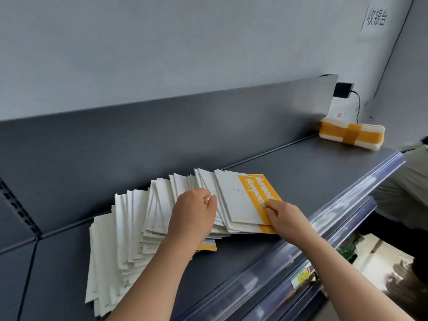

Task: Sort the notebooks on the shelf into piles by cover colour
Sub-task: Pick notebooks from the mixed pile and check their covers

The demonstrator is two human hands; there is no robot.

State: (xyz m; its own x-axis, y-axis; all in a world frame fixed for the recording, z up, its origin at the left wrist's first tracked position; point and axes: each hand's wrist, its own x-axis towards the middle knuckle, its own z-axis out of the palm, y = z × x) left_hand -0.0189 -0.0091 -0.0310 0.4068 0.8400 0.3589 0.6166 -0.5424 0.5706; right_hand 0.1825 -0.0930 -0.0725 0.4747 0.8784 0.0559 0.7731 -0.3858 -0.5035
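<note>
Fanned white paper notebooks point(129, 228) lie mid-frame on the dark grey metal shelf point(301, 172). The left hand point(192, 214) curls over them, seemingly pinching an edge. The right hand point(286, 216) pinches the top orange-banded white notebook point(245, 198).

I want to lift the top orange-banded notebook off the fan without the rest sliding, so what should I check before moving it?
1. Right hand holding the orange-banded notebook: fingertips at its orange band, grip hidden: cannot tell.
2. Left hand steadying the fanned notebooks: fingers curled into them: ok.
3. Bare shelf beside the fan for a pile: ok.
4. Cover colours of the rest: mostly white faces showing: cannot tell.
5. Orange-and-white bundle at the shelf's far end, away from the fan: ok.
</note>
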